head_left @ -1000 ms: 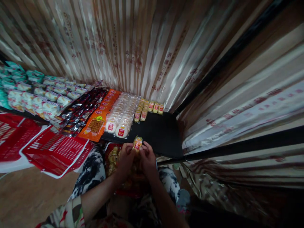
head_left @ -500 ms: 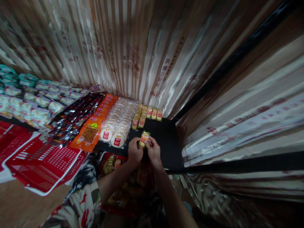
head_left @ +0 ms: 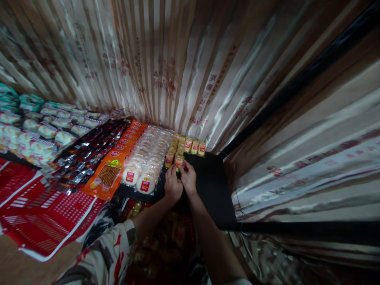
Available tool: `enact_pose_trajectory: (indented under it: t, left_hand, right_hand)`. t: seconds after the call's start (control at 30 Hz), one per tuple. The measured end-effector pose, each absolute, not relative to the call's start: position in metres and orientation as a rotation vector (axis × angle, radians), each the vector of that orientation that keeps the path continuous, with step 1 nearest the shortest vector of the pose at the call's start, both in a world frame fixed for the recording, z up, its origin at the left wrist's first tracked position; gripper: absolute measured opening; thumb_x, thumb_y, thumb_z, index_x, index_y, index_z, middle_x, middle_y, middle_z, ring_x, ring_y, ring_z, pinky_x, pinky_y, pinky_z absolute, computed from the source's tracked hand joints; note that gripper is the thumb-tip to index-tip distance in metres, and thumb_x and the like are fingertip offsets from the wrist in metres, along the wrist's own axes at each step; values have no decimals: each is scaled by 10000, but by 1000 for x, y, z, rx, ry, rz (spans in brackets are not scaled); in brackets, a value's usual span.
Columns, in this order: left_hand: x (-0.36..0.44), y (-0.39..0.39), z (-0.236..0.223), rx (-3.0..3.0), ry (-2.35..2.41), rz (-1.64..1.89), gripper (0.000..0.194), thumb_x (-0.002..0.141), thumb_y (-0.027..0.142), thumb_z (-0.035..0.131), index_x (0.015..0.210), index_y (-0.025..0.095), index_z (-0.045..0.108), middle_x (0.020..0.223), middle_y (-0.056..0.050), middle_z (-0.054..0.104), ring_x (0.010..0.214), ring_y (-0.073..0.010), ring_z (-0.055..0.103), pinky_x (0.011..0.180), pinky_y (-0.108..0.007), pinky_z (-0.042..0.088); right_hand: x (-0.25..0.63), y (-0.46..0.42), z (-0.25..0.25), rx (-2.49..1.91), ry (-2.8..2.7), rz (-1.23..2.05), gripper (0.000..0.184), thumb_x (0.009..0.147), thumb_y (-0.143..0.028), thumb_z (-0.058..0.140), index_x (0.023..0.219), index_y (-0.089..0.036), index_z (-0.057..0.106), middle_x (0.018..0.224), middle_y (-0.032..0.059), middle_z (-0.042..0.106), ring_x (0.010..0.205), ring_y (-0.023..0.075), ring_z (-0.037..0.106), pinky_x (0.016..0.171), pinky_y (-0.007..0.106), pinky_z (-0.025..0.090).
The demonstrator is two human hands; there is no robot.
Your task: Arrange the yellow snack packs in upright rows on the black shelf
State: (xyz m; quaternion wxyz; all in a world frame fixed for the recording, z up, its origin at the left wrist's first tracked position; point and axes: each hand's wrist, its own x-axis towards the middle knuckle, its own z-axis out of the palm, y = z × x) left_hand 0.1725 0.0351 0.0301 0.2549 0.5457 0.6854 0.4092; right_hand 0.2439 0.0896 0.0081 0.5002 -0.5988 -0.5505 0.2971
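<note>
Both hands pinch one small yellow-wrapped snack pack (head_left: pixel 178 161) with a red label, at the near end of the second row of like packs. My left hand (head_left: pixel 173 184) grips its left side, and my right hand (head_left: pixel 188 178) its right side. Just left of it lies another yellow pack (head_left: pixel 169 158) at the front of its row. Behind, three yellow packs (head_left: pixel 194 147) stand side by side along the back edge of the black shelf (head_left: pixel 208 186). The lower part of the held pack is hidden by my fingers.
Left of the yellow packs lie clear-wrapped round white crackers (head_left: pixel 145 184), an orange snack bag (head_left: pixel 106 176), dark shiny packets (head_left: pixel 89 152) and white packets (head_left: pixel 41 146). A red basket (head_left: pixel 56 215) is at lower left. Below my arms, more yellow packs (head_left: pixel 151 243) fill a container. Curtains hang behind.
Both hands have moved forward with the yellow snack pack, from over the near shelf to the front of the second row. The view has shifted slightly.
</note>
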Motion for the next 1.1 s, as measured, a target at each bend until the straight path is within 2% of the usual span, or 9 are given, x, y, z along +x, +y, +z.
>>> enact_pose_trajectory:
  t: [0.23,0.4,0.67,0.97,1.1]
  left_hand:
    - [170,38,30,1501,1828,1132,623,675,-24,366,1273,101,489,1358,-104,469,1247,-206,422,1093,-351,319]
    - [167,36,29,1556,1804,1095,621,669,-21,371,1273,68,489,1350,-123,479,1238,-207,435,1087,-341,330]
    - [165,40,16,1561,1772,1144,547,710,2,385,1232,80,531,1328,-137,501,1244,-200,446,1088,-344,334]
    - [167,32,18,1563,1760,1149,593,679,-14,389,1246,108,513,1334,-118,497,1263,-191,425,1095,-347,320]
    - [169,16,22,1488,1783,1158,564,665,-17,381,1191,119,536,1230,-116,557,1132,-176,527,1021,-331,402]
  right_hand:
    - [241,95,5,-1499,-1366,666,412,758,-366,542,1107,-164,624,925,77,608,803,174,592,748,308,500]
    - [239,93,2,-1455,-1384,632,418,765,-342,538,1138,-164,595,1005,101,580,824,170,583,715,296,519]
    - [236,88,-8,-1407,-1412,603,405,780,-286,510,1164,-184,588,1017,96,561,864,168,578,748,299,528]
    - [238,78,3,-1413,-1383,567,441,788,-352,511,1183,-162,562,1133,130,531,952,183,564,807,318,510]
    - [241,55,14,-1456,-1337,538,433,813,-389,482,1172,-159,556,1150,136,537,963,183,573,796,309,509]
